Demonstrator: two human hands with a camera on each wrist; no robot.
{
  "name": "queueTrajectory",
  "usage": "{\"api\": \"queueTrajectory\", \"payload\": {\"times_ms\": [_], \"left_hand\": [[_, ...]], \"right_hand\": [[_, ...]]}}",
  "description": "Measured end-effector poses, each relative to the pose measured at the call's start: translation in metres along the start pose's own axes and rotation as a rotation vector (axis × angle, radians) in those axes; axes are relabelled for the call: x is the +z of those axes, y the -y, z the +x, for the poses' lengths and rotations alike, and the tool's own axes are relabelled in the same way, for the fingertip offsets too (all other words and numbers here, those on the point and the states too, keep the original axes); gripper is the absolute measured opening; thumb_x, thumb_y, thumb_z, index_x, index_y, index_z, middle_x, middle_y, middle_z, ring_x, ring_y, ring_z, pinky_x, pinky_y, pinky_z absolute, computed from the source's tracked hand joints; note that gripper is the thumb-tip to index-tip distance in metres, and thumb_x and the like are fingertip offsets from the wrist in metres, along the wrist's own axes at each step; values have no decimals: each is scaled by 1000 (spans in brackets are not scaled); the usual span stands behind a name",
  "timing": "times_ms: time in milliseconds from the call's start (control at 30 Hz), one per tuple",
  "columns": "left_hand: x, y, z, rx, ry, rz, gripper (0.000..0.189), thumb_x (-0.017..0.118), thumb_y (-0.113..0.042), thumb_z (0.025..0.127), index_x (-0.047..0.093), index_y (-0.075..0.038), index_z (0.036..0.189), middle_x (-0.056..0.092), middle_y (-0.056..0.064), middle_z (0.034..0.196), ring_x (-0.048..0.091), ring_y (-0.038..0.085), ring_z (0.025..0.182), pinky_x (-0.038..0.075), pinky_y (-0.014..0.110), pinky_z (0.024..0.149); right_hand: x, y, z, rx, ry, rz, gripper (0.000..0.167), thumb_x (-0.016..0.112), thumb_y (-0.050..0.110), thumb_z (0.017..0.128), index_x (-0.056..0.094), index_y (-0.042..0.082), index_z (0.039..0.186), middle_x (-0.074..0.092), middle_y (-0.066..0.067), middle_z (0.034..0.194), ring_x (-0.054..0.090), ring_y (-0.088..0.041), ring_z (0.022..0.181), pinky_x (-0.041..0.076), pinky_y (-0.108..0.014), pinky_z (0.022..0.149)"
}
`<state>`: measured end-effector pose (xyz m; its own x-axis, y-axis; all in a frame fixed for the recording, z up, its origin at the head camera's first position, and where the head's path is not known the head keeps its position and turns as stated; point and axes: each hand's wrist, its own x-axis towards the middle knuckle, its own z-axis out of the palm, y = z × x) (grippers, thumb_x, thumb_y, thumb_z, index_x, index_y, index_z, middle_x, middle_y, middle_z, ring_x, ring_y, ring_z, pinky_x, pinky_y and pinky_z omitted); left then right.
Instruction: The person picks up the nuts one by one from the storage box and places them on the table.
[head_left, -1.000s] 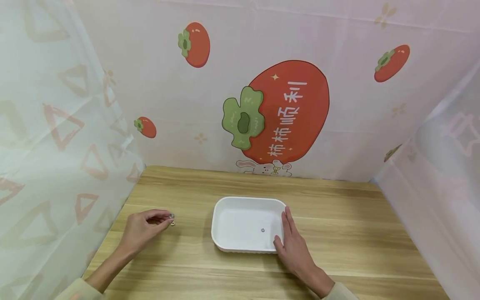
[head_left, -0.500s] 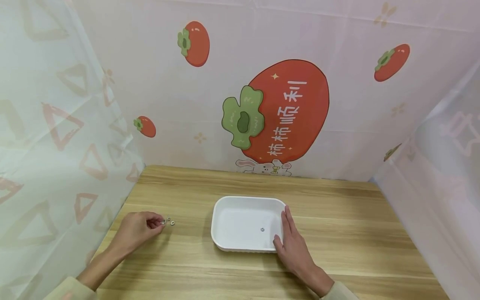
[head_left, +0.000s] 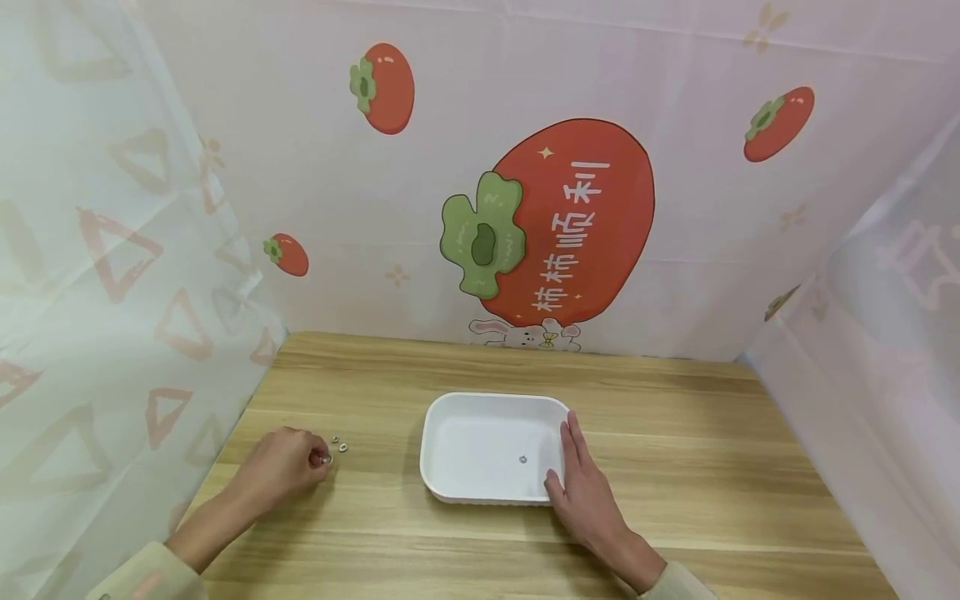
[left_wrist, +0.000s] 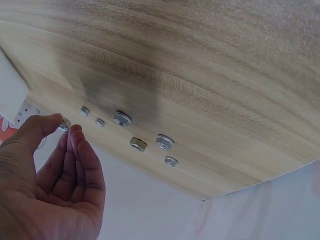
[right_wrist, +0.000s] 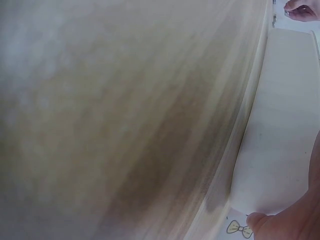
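My left hand pinches a small metal nut between thumb and fingertips, low over the table. Close by lie loose nuts, among them a silver flanged nut, a brassy-toned hex nut and a smaller nut. The head view shows two of the loose ones, a nut and a ring-like nut, just beyond the fingers. A white rectangular tray stands mid-table with one small nut inside. On its right rim rests my right hand, fingers straight, thumb over the inner edge.
The wood-grain table ends at a printed cloth backdrop behind. More cloth hangs along the left side and the right side. Table surface lies between the left hand and the tray.
My left hand has drawn back left and slightly toward the near edge, uncovering small nuts in front of its fingertips. The right hand and tray stay put.
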<state>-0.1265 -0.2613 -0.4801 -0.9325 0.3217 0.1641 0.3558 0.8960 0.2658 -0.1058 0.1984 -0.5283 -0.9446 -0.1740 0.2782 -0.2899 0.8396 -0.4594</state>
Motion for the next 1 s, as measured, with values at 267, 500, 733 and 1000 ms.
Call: {"api": "queueTrajectory", "payload": {"times_ms": [267,500,733,1000], "left_hand": [[3,-2,1,16,39,53,13,85,-8,73,75,-16,73,66,-10,70,53,3,63,50,27,55],[4,-5,3,13,98,66,13,88,-7,74,77,-14,75,66,-7,71,53,5,63,51,28,56],[6,-5,3,-7,118,71,18,89,-8,73,74,-18,70,63,-6,70,49,8,63,49,32,57],[8,-4,2,-12,135,89,21,89,-8,73,72,-18,68,59,-5,71,50,10,66,48,33,55]], "right_hand": [[0,1,-1,-5,-10,2,77,64,16,98,29,-11,161,21,-19,174,60,-44,131,55,-55,99],[-1,1,-1,0,-7,5,76,63,16,98,29,-11,161,21,-20,174,62,-44,129,55,-55,98],[-2,1,-1,-2,-11,4,76,63,15,98,29,-10,161,20,-19,174,60,-43,132,55,-55,99],[-2,2,-1,-5,-7,4,76,63,16,98,29,-10,161,19,-19,175,58,-43,134,55,-56,99]]}}
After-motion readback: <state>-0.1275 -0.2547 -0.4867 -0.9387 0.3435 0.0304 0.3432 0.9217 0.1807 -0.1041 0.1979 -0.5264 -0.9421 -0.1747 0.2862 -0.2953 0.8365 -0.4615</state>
